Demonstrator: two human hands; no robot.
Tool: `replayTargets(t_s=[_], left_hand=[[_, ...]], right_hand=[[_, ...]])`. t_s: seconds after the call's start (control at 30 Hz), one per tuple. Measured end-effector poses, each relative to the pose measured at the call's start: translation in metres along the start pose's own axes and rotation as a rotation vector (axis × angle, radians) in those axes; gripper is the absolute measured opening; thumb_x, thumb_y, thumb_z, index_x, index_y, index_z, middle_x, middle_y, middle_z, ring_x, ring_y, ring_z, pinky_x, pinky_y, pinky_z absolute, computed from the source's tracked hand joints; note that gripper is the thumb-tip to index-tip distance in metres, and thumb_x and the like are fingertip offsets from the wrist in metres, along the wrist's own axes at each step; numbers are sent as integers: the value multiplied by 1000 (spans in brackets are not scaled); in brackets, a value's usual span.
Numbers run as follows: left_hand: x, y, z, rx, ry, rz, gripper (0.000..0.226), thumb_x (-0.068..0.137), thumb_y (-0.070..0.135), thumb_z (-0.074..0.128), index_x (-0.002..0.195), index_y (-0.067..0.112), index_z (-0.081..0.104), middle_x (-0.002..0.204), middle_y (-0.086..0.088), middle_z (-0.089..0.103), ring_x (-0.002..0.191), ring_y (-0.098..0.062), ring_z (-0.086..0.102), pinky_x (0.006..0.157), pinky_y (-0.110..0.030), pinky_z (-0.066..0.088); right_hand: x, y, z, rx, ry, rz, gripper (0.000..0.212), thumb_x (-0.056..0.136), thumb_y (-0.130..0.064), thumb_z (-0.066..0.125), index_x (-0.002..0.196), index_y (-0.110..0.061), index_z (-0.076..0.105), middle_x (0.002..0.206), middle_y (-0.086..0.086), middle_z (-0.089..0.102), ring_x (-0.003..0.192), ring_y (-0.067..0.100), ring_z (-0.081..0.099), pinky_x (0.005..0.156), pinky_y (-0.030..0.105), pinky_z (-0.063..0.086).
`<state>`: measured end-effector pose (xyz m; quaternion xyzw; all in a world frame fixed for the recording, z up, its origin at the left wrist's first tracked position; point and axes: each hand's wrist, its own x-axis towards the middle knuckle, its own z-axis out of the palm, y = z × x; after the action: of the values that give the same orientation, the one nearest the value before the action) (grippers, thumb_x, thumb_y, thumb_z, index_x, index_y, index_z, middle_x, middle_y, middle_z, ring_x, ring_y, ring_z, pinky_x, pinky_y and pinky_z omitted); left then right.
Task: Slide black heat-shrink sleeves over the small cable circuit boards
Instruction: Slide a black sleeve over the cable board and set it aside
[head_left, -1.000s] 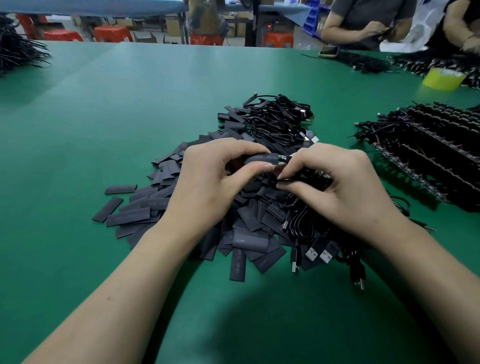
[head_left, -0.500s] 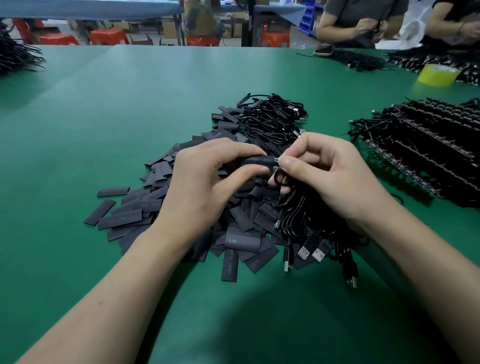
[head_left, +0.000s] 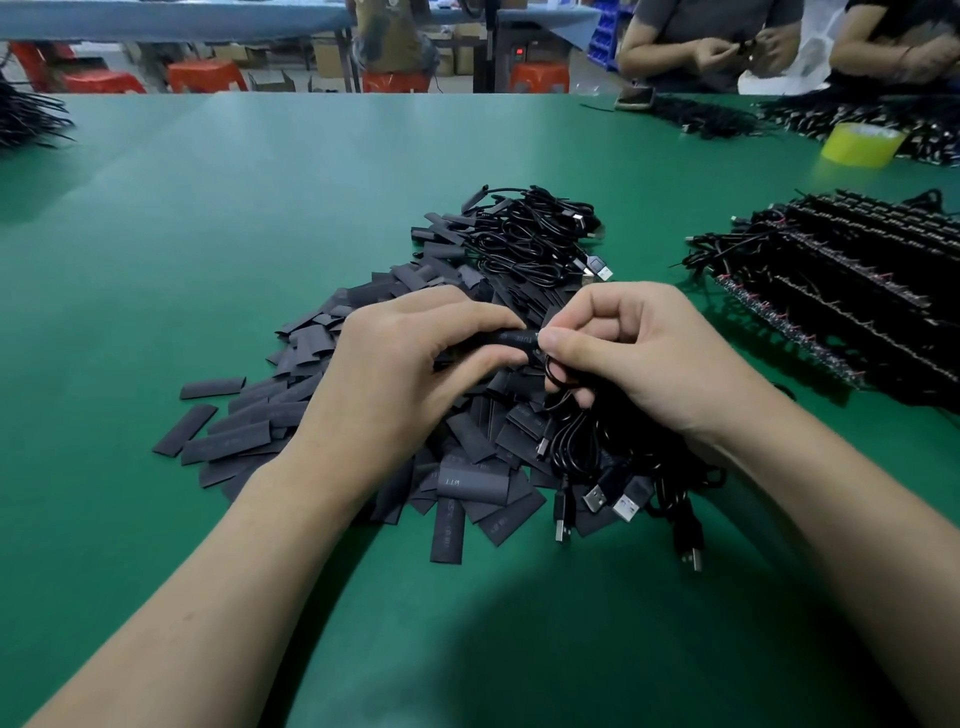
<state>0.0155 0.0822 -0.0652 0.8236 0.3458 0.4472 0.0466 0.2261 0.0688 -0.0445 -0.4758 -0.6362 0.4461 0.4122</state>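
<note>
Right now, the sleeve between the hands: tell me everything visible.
The black heat-shrink sleeve is a matte tube with faint pale print, lying roughly level above the pile of loose sleeves. The left hand grips its left part; the right hand pinches the cable at its right end.

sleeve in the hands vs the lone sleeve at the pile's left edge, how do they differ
The held sleeve is rounded into a tube; the lone sleeve is flat. The held sleeve is pinched by the left hand, a cable at its end; the lone sleeve lies untouched on the table. Both are black.
</note>
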Motion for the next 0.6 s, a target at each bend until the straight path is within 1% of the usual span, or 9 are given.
replayTargets(t_s=[0.13, 0.3, 0.37, 0.47, 0.6], left_hand=[[1, 4, -1, -35, 36, -25, 18, 89, 24, 79, 102, 12, 79, 87, 4, 71, 78, -9, 63, 74, -17, 48], [2, 7, -2, -158, 10, -125, 16, 86, 24, 80, 100, 16, 80, 85, 6, 73, 78, -10, 65, 73, -17, 48], [1, 8, -2, -141, -14, -121, 16, 86, 24, 81, 99, 15, 81, 85, 5, 73, 78, -8, 65, 74, -14, 46], [1, 9, -1, -124, -32, -104, 16, 86, 24, 81, 100, 17, 80, 85, 2, 74, 77, -10, 65, 72, -15, 47], [1, 9, 0, -109, -14, -94, 16, 86, 24, 81, 101, 17, 80, 85, 4, 74, 77, -8, 65, 72, -16, 48]], right_hand=[[0, -3, -5, -7, -19, 18, 14, 94, -12, 69, 80, -11, 67, 64, 2, 70, 47, 10, 55, 51, 15, 46], [0, -5, -11, -32, -61, 41, 16, 93, -14, 69, 78, -14, 67, 65, 1, 69, 48, 10, 54, 51, 19, 43], [0, -4, -11, -41, -59, 40, 16, 93, -14, 70, 77, -15, 68, 65, 1, 69, 48, 10, 54, 50, 18, 44], [1, -2, -7, -53, -51, 32, 15, 93, -14, 70, 78, -15, 68, 65, 2, 70, 49, 11, 55, 51, 16, 46], [0, -1, -5, 3, -48, 0, 13, 96, -11, 66, 83, -9, 69, 68, 5, 72, 55, 12, 62, 54, 18, 51]])
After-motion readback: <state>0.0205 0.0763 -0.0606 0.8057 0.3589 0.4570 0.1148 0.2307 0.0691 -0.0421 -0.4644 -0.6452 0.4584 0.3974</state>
